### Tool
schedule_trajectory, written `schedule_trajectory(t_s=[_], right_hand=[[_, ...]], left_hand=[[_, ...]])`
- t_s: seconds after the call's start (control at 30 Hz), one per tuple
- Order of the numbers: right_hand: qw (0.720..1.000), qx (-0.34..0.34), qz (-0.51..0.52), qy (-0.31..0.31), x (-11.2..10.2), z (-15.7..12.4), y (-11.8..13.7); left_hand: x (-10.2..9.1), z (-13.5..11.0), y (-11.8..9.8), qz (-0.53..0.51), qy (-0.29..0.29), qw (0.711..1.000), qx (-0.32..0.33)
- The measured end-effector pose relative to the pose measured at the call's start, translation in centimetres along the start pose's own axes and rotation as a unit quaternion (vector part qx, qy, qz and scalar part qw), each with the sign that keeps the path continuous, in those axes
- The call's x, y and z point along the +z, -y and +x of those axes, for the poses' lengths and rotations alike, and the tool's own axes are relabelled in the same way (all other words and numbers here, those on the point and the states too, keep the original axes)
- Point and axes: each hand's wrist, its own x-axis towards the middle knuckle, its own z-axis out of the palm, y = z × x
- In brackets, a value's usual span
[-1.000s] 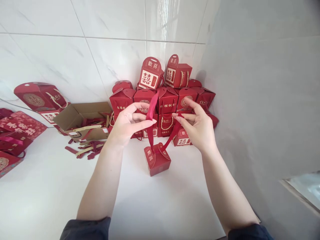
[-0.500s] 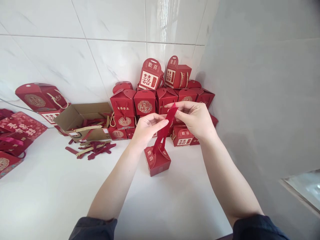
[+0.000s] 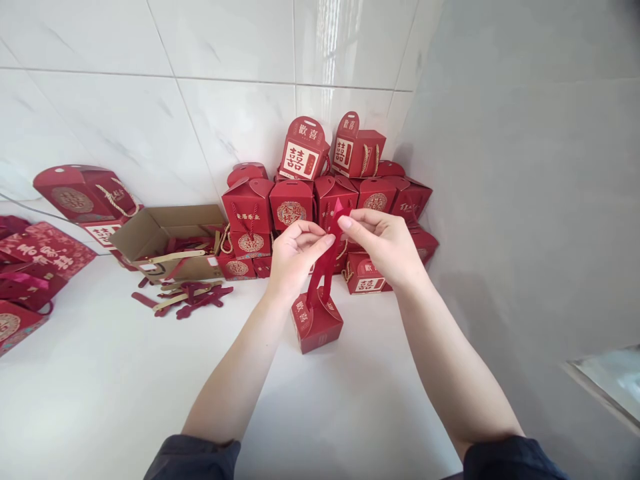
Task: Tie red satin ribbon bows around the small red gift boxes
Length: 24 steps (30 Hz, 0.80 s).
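Observation:
A small red gift box [image 3: 318, 325] with gold characters stands on the white table in front of me. A dark red ribbon handle [image 3: 320, 277] rises from its top. My left hand [image 3: 297, 253] and my right hand [image 3: 383, 247] both pinch the two upper ends of that ribbon together above the box, fingertips nearly touching.
A stack of finished red gift boxes [image 3: 320, 200] fills the corner against the tiled wall. An open cardboard box [image 3: 165, 241] with ribbon strips sits to the left, loose red and gold strips [image 3: 187, 297] before it. More red boxes [image 3: 35, 257] lie at far left. A grey wall stands on the right.
My hands came together from apart, bringing the two ribbon ends from a spread V into one upright loop above the box. The box has stayed in place.

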Motion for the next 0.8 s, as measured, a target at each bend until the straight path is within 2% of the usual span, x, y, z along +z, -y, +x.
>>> schedule_trajectory(t_s=[0.07,0.13,0.2,0.23,0.3,0.4,0.5,0.53,0.6,0.8], right_hand=[[0.999,0.001,-0.036,0.005,0.1,0.0,-0.2],[0.998,-0.002,-0.062,0.008,0.0,0.0,-0.2],[0.998,-0.004,-0.066,0.008,-0.2,-0.1,-0.1],[0.998,-0.006,-0.062,0.009,-0.2,-0.2,0.0],[0.998,-0.015,-0.057,0.012,-0.4,-0.2,0.2],[0.998,-0.023,-0.058,0.016,-0.5,-0.4,0.3],[0.998,-0.031,-0.059,0.012,-0.3,-0.4,0.3],[0.997,-0.035,-0.061,0.009,-0.3,-0.5,0.3],[0.997,-0.044,-0.066,0.001,-0.1,-0.5,0.2],[0.997,-0.047,-0.069,-0.007,0.2,-0.8,-0.1]], left_hand=[[-0.1,-0.1,-0.1,0.03,0.0,0.999,0.016],[-1.0,0.1,-0.1,0.045,0.026,0.998,0.024],[-2.8,0.6,0.5,0.045,0.115,0.992,0.011],[-3.9,0.9,0.9,0.042,0.188,0.981,-0.007],[-6.2,1.6,2.2,0.041,0.347,0.936,-0.05],[-8.6,2.0,4.1,0.1,0.443,0.886,-0.095],[-9.2,1.6,5.5,0.152,0.506,0.839,-0.132],[-9.2,1.4,5.9,0.156,0.516,0.83,-0.143],[-9.3,0.9,6.9,0.149,0.51,0.831,-0.165],[-10.0,-0.9,10.6,0.087,0.41,0.885,-0.202]])
